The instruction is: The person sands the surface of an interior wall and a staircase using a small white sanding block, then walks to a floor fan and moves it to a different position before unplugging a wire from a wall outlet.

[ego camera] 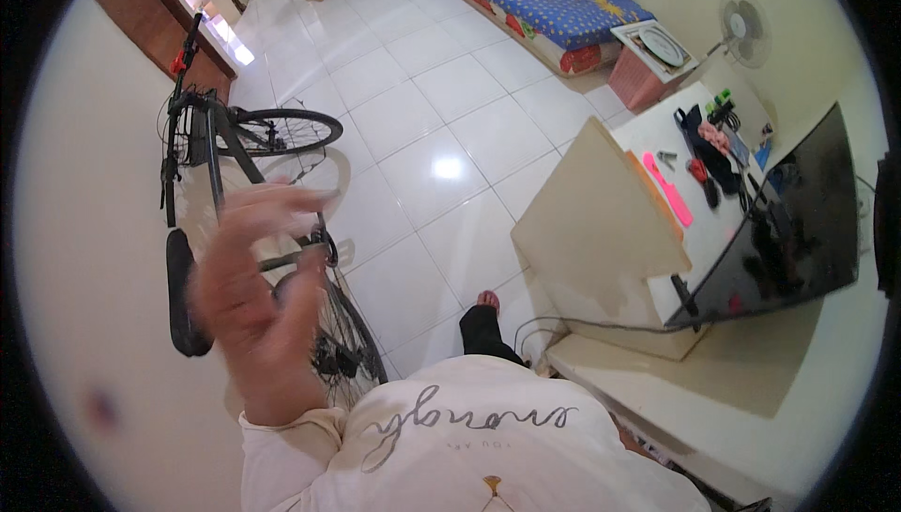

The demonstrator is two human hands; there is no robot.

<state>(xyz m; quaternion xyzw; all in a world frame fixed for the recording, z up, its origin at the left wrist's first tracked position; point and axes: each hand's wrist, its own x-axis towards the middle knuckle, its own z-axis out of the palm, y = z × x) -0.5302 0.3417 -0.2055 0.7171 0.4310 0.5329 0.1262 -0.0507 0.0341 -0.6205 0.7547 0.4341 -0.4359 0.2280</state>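
My left hand (pixel 239 301) is raised in front of the camera, blurred. Its fingers curve and stand apart from the thumb, with nothing between them. Behind it, a dark bicycle (pixel 214 153) stands by the left wall; the hand hides part of its frame, and I see no contact between them. The black saddle (pixel 181 287) shows just to the left of the hand. My right hand is out of view. Below are my white shirt (pixel 457 434), which bears writing, and one foot (pixel 488 299) on the white tiled floor (pixel 436 258).
At right, a white cabinet (pixel 711 230) holds a pink comb (pixel 669 192), other small items and a dark flat-screen television (pixel 788 230). Cables (pixel 598 322) run along its base. Farther off are a mattress (pixel 549 5), a pink basket (pixel 637 79), a fan (pixel 739 26) and a brown door (pixel 158 12).
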